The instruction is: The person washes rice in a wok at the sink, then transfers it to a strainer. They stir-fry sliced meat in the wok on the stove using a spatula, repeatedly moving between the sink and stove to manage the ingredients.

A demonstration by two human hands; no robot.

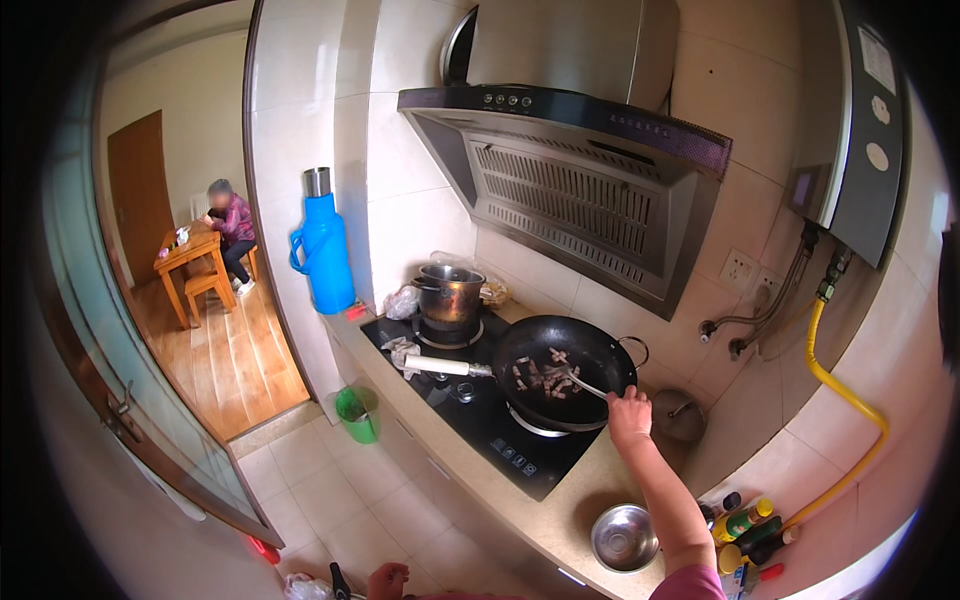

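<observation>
My right hand (pixel 630 412) grips the handle of a metal spatula (pixel 586 384), reaching over the near right rim of a black wok (pixel 540 337). The spatula's blade lies among small pieces of sliced meat (pixel 556 384) on the wok's bottom. The wok sits on the right burner of a black glass gas hob (pixel 517 465). Its white handle (pixel 436 365) points left, untouched. Low at the bottom edge hangs my left hand (pixel 388 581), partly cut off, with loosely curled fingers and nothing visible in it.
A steel pot (pixel 450 292) occupies the left burner; a crumpled cloth (pixel 403 355) lies before it. Nearby stand a blue thermos flask (pixel 324 255), a steel bowl (pixel 625 538) and several bottles (pixel 742 521). The range hood (pixel 562 195) overhangs the hob. A person (pixel 234 221) sits beyond the doorway.
</observation>
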